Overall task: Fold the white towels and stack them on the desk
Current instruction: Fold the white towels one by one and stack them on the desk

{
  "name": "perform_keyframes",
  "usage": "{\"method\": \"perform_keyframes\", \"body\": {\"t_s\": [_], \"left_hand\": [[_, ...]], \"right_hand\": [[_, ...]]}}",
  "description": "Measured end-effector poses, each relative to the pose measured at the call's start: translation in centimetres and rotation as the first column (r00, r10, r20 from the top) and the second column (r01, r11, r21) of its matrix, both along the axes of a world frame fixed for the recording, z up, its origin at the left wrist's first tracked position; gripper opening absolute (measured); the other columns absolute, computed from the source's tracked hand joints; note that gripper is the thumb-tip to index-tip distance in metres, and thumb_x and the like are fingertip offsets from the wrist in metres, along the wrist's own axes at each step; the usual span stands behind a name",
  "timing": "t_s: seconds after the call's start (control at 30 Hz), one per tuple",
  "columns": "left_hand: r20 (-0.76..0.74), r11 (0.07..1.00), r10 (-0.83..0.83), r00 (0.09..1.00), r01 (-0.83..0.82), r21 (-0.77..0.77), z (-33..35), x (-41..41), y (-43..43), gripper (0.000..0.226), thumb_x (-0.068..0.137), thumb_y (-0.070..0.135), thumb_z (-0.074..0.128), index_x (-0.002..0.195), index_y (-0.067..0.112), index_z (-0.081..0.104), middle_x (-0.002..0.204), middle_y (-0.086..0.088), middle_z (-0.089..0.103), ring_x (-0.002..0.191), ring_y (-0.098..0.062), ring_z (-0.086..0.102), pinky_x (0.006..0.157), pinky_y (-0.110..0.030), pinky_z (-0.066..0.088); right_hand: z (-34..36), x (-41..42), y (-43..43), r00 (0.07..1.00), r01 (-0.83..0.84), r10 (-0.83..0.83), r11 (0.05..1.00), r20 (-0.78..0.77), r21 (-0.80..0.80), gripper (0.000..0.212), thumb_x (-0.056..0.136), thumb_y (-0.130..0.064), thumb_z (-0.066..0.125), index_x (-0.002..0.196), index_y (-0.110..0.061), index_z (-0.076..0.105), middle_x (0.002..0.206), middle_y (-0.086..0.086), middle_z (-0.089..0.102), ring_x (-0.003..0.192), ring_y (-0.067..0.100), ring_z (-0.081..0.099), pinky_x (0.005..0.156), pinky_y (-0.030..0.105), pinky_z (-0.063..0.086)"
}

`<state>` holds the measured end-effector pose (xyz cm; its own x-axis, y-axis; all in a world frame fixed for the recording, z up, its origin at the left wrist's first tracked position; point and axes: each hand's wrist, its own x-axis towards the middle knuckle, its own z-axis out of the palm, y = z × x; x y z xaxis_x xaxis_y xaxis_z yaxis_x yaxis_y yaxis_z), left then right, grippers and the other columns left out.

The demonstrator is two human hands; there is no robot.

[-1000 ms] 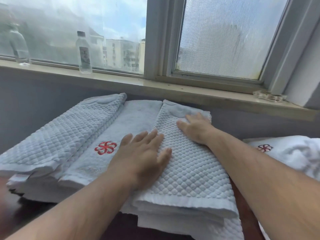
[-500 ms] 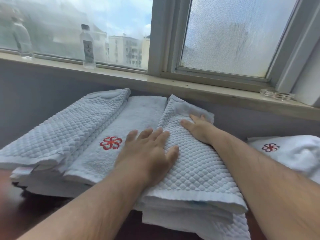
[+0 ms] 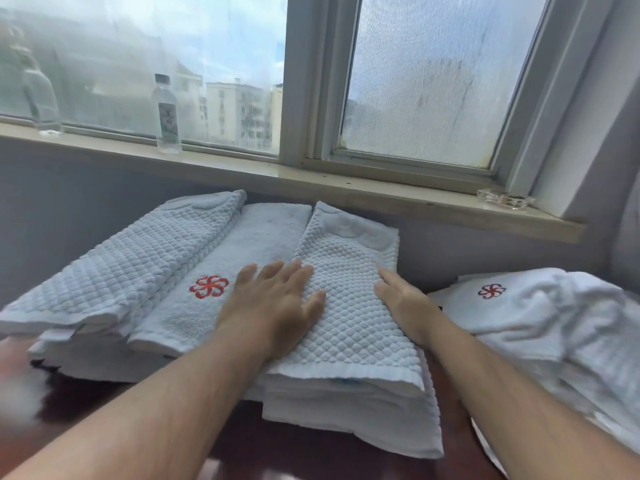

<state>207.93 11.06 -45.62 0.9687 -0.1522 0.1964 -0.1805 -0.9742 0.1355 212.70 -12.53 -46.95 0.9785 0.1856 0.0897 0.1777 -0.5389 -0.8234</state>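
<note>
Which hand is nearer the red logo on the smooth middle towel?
Left. The left hand lies just right of the logo; the right hand rests farther right on the waffle towel.

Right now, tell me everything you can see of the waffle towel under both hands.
White, with a quilted diamond weave, a smooth band at the far end and a plain hem nearest us, the waffle towel lies folded in a long flat strip, several layers thick, on the dark desk. The left hand rests flat on its left edge, the right hand on its right side. Its left edge overlaps a smooth towel bearing a red emblem.
</note>
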Motion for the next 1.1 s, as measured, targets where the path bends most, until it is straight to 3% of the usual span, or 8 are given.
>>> {"method": "perform_keyframes", "body": {"t_s": [0.1, 0.23, 0.47, 0.53, 0.67, 0.73, 0.9, 1.1], "left_hand": [[-0.050, 1.000, 0.020, 0.999, -0.020, -0.003, 0.9, -1.0, -0.2, 0.066, 0.101, 0.060, 0.012, 0.160, 0.031, 0.012, 0.168, 0.009, 0.008, 0.154, -0.013, 0.004, 0.124, -0.044, 0.001], [-0.046, 0.998, -0.038, 0.998, 0.035, -0.059, 1.3, -4.4, -2.3, 0.058, 0.102, 0.053, 0.026, 0.154, 0.027, 0.029, 0.162, 0.003, 0.026, 0.150, -0.018, 0.017, 0.119, -0.041, 0.011], [0.259, 0.939, -0.237, 0.936, 0.290, -0.187, 0.9, -10.9, -10.5, 0.045, 0.097, 0.043, 0.048, 0.140, 0.033, 0.053, 0.145, 0.013, 0.050, 0.134, -0.013, 0.037, 0.109, -0.031, 0.023], [0.297, 0.898, -0.298, 0.907, 0.372, -0.234, 0.5, -12.1, -13.9, 0.036, 0.095, 0.040, 0.050, 0.129, 0.035, 0.061, 0.131, 0.015, 0.057, 0.124, -0.013, 0.044, 0.105, -0.033, 0.032], [0.248, 0.804, -0.322, 0.914, 0.402, -0.437, -1.9, -12.8, -19.8, 0.029, 0.094, 0.035, 0.054, 0.121, 0.034, 0.065, 0.120, 0.017, 0.058, 0.117, -0.009, 0.046, 0.100, -0.027, 0.037], [0.194, 0.771, -0.312, 0.930, 0.367, -0.520, -3.6, -12.3, -22.2, 0.029, 0.093, 0.034, 0.055, 0.121, 0.037, 0.063, 0.119, 0.019, 0.055, 0.117, -0.008, 0.045, 0.096, -0.024, 0.037], [0.132, 0.525, -0.304, 0.944, 0.281, -0.803, -7.2, -10.9, -26.7, 0.027, 0.094, 0.023, 0.057, 0.111, 0.043, 0.062, 0.112, 0.021, 0.056, 0.094, 0.001, 0.056, 0.086, -0.035, 0.055], [0.146, 0.492, -0.320, 0.936, 0.296, -0.819, -9.4, -8.5, -28.4, 0.034, 0.089, 0.036, 0.051, 0.119, 0.051, 0.058, 0.107, 0.029, 0.058, 0.090, 0.004, 0.055, 0.079, -0.019, 0.044]], "right_hand": [[0.3, -4.0, -0.8, 0.999, -0.027, 0.027, 1.000, 0.020, -0.003, 0.026, 0.106, -0.034, 0.046, 0.125, -0.040, 0.063, 0.136, -0.022, 0.047, 0.116, -0.028, 0.040, 0.100, -0.001, 0.024], [-0.3, -9.3, -3.1, 0.999, -0.041, 0.041, 0.998, 0.004, -0.055, 0.045, 0.103, -0.039, 0.053, 0.147, -0.035, 0.049, 0.134, -0.030, 0.046, 0.121, -0.014, 0.047, 0.102, 0.012, 0.032], [-1.4, -16.5, -11.5, 0.937, 0.322, -0.323, 0.946, 0.132, 0.035, 0.012, 0.096, -0.027, 0.064, 0.093, -0.035, 0.073, 0.086, -0.020, 0.073, 0.086, -0.007, 0.065, 0.073, 0.009, 0.046], [-1.6, -18.1, -14.2, 0.868, 0.454, -0.474, 0.879, 0.148, 0.147, 0.015, 0.096, -0.023, 0.062, 0.089, -0.030, 0.074, 0.085, -0.014, 0.074, 0.089, 0.006, 0.068, 0.081, 0.024, 0.052], [-2.7, -19.8, -18.4, 0.588, 0.698, -0.715, 0.685, 0.377, 0.210, 0.019, 0.094, -0.017, 0.060, 0.081, -0.030, 0.067, 0.083, -0.015, 0.070, 0.088, 0.001, 0.064, 0.073, 0.009, 0.042], [-3.8, -19.8, -20.0, 0.452, 0.798, -0.747, 0.583, 0.488, 0.154, 0.009, 0.092, -0.018, 0.066, 0.098, -0.019, 0.072, 0.102, -0.004, 0.069, 0.103, 0.017, 0.062, 0.086, 0.020, 0.043], [-5.7, -18.3, -23.4, 0.539, 0.815, -0.795, 0.576, 0.280, 0.065, 0.078, 0.085, -0.054, 0.071, 0.148, -0.017, 0.046, 0.149, 0.007, 0.045, 0.140, 0.023, 0.040, 0.115, 0.045, 0.036], [-6.2, -17.7, -24.8, 0.606, 0.780, -0.747, 0.626, 0.273, -0.019, 0.104, 0.061, -0.084, 0.059, 0.146, -0.026, 0.048, 0.148, -0.005, 0.049, 0.142, 0.017, 0.039, 0.117, 0.046, 0.034]]}}
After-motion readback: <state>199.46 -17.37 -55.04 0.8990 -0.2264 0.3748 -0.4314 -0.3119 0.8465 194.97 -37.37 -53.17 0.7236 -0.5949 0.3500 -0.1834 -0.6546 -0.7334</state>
